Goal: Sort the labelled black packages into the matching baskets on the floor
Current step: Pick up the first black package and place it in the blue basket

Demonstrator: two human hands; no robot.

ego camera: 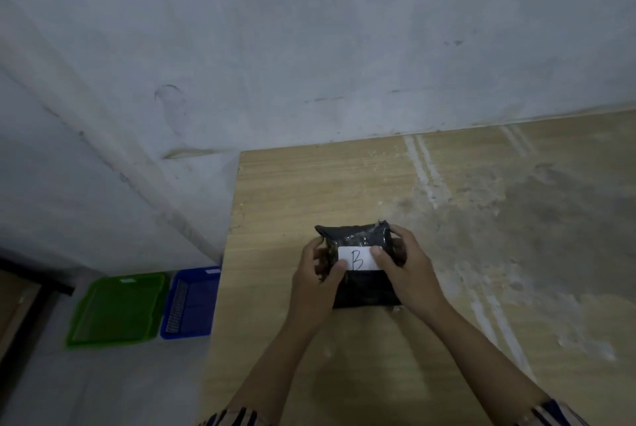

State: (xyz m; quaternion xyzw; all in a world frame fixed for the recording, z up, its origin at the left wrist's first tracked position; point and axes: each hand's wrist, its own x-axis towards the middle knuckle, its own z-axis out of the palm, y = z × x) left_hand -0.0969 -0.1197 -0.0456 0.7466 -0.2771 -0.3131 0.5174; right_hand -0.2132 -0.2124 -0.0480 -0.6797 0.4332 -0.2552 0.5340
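A black package (364,288) with a white label marked "B" is near the left part of the wooden table (447,219). My left hand (316,274) grips its left side with the thumb on the label's lower left corner. My right hand (402,264) grips the right side, thumb on the label's right end. Whether the package rests on the table or is lifted slightly, I cannot tell. On the floor to the left stand a green basket (117,308) and a blue basket (192,301), side by side; the table edge hides the blue basket's right part.
A grey wall (309,47) runs behind the table and the baskets. At the far left stands a dark frame (31,288) on the grey floor (103,384). The table top shows pale streaks and stains on its right half.
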